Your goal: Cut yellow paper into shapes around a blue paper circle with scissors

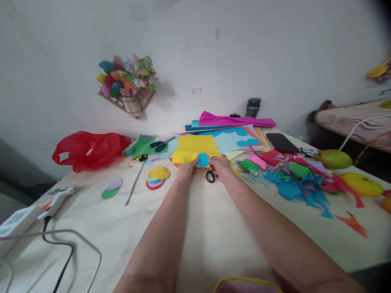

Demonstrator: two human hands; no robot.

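At the middle of the cream table (171, 244), both hands meet over a yellow sheet (197, 143). The left hand (187, 170) is nearly closed, thumb on top, pinching the sheet's near edge beside a blue disc (203, 160). The right hand (222, 167) is closed in a pinch at the disc's other side, against the same edge. The disc lies flat on the sheet, between the two thumbs. Black-handled scissors (210, 176) show just below the right hand; they seem to be partly under it, though the fingers hide how they sit. Left of the hands are a small pile of coloured discs (159, 173) and a thin lilac strip (134, 183). To the right, blue scraps (288, 188) lie near a green mango (333, 159), and a dark phone (281, 143) rests farther back.
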